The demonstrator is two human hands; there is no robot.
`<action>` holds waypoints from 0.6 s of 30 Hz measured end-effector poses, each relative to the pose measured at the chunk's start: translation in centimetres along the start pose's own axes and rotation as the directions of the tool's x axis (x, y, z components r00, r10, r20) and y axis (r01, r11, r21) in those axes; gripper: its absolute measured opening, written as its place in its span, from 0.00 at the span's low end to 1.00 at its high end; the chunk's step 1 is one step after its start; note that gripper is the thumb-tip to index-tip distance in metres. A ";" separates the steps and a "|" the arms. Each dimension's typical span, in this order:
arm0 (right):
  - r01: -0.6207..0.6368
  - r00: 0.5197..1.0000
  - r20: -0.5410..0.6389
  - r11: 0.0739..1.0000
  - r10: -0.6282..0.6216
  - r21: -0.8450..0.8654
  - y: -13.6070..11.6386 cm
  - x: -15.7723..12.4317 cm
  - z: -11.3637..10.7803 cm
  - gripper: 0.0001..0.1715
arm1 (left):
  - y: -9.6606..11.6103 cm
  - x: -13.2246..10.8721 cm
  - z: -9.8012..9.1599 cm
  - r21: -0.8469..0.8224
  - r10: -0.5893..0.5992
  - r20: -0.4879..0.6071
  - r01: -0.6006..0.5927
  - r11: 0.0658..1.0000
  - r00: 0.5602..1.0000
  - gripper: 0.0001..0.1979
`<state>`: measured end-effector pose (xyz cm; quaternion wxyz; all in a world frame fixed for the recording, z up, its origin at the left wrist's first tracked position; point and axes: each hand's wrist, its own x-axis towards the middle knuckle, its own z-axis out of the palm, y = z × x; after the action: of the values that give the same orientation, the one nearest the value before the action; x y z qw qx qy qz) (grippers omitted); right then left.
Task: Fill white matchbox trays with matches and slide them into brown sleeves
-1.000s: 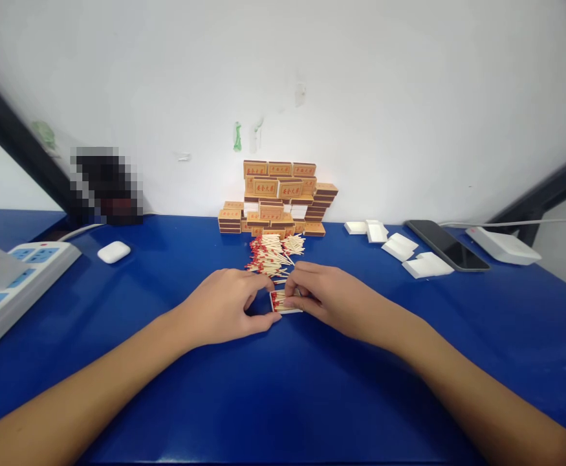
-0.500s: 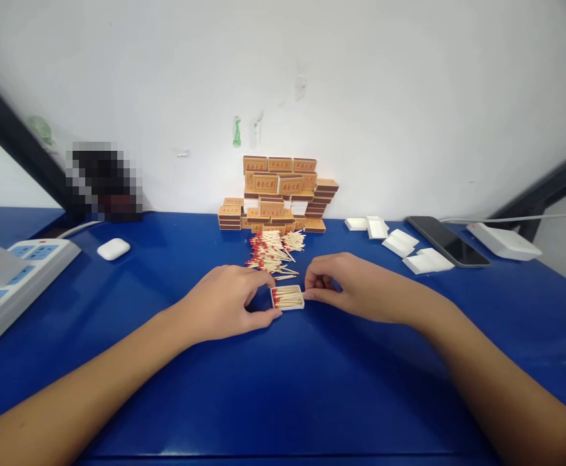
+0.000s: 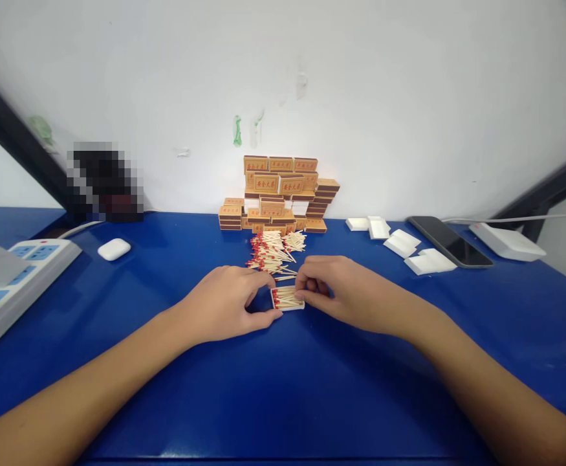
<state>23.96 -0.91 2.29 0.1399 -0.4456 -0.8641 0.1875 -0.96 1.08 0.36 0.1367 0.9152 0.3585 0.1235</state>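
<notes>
A small white matchbox tray lies on the blue table, filled with a layer of red-tipped matches. My left hand holds the tray's left end, thumb at the near corner and forefinger at the far one. Over the tray's right end, my right hand has thumb and forefinger pinched on the plain end of a match, its fingertips partly hiding the stick. Just behind the tray is a loose pile of matches, most heads pointing left.
Stacked matchboxes stand against the white wall. To the right lie folded white papers, a phone and a white box. On the left are a white earphone case and a power strip.
My right hand has moved slightly left, from the tray's right edge to over the match ends inside it. My left hand keeps its hold on the tray.
</notes>
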 end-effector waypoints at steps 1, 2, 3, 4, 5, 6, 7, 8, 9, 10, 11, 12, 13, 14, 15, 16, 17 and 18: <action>0.006 1.000 0.002 1.000 -0.006 0.002 -0.1 0.0 0.2 0.07 | 0.0 0.0 0.0 -0.001 0.002 -0.003 -0.002 1.000 1.000 0.16; 0.011 1.000 0.003 1.000 -0.011 0.006 -0.2 0.1 0.4 0.08 | 0.0 0.0 0.0 -0.003 0.004 -0.006 -0.004 1.000 1.000 0.16; 0.015 1.000 0.006 1.000 -0.016 0.010 -0.2 0.1 0.5 0.09 | 0.0 0.0 0.0 -0.006 0.006 -0.007 -0.006 1.000 1.000 0.16; 0.021 1.000 0.008 1.000 -0.021 0.015 -0.2 0.1 0.7 0.10 | -0.1 0.0 0.0 -0.008 0.006 -0.010 -0.007 1.000 1.000 0.16; 0.026 1.000 0.009 1.000 -0.026 0.018 -0.2 0.1 0.8 0.10 | -0.1 0.0 0.0 -0.010 0.006 -0.012 -0.006 1.000 1.000 0.15; 0.032 0.999 0.009 0.999 -0.032 0.020 -0.2 0.1 0.9 0.10 | -0.1 0.0 0.0 -0.011 0.004 -0.010 -0.004 1.000 1.000 0.15; 0.039 0.999 0.009 0.999 -0.039 0.022 -0.1 0.2 0.9 0.10 | -0.1 0.0 0.0 -0.011 0.001 -0.005 -0.001 1.000 1.000 0.15; 0.046 0.999 0.007 0.999 -0.046 0.024 -0.1 0.2 0.9 0.10 | -0.1 0.0 0.0 -0.009 -0.002 0.000 0.002 1.000 1.000 0.15; 0.050 0.999 0.001 0.998 -0.050 0.024 -0.1 0.2 0.9 0.09 | -0.1 0.0 0.0 -0.005 -0.004 0.005 0.004 1.000 1.000 0.15; 0.052 0.999 -0.010 0.998 -0.051 0.024 -0.1 0.2 0.9 0.09 | 0.0 0.0 0.0 -0.002 -0.005 0.008 0.005 1.000 1.000 0.15; 0.053 0.998 -0.022 0.998 -0.053 0.024 -0.2 0.3 0.9 0.09 | 0.0 -0.1 0.0 0.001 -0.005 0.010 0.005 1.000 1.000 0.15; 0.056 0.998 -0.036 0.998 -0.055 0.026 -0.2 0.3 1.0 0.09 | 0.0 -0.1 0.0 0.003 -0.006 0.008 0.006 1.000 1.000 0.15; 0.059 0.997 -0.045 0.998 -0.058 0.032 -0.3 0.3 1.0 0.09 | 0.0 -0.1 0.0 0.004 -0.005 0.006 0.005 1.000 1.000 0.15; 0.065 0.997 -0.050 0.997 -0.063 0.038 -0.4 0.4 1.1 0.08 | 0.0 -0.1 0.0 0.005 -0.004 0.004 0.004 1.000 1.000 0.15; 0.070 0.996 -0.049 0.997 -0.068 0.042 -0.4 0.4 1.2 0.08 | 0.0 -0.1 0.0 0.006 -0.004 0.004 0.004 1.000 1.000 0.15; 0.073 0.996 -0.044 0.996 -0.071 0.044 -0.5 0.5 1.3 0.08 | 0.0 -0.1 0.0 0.006 -0.003 0.004 0.003 1.000 1.000 0.15; 0.074 0.997 -0.035 0.996 -0.072 0.042 -0.5 0.5 1.4 0.07 | 0.0 -0.1 -0.1 0.007 -0.004 0.005 0.004 1.000 1.000 0.15; 0.073 0.997 -0.025 0.997 -0.072 0.037 -0.5 0.5 1.5 0.07 | 0.0 0.0 -0.1 0.006 -0.006 0.005 0.006 1.000 1.000 0.14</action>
<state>22.70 -1.02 1.22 0.1653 -0.4133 -0.8744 0.1932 -1.00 1.06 0.42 0.1352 0.9149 0.3612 0.1196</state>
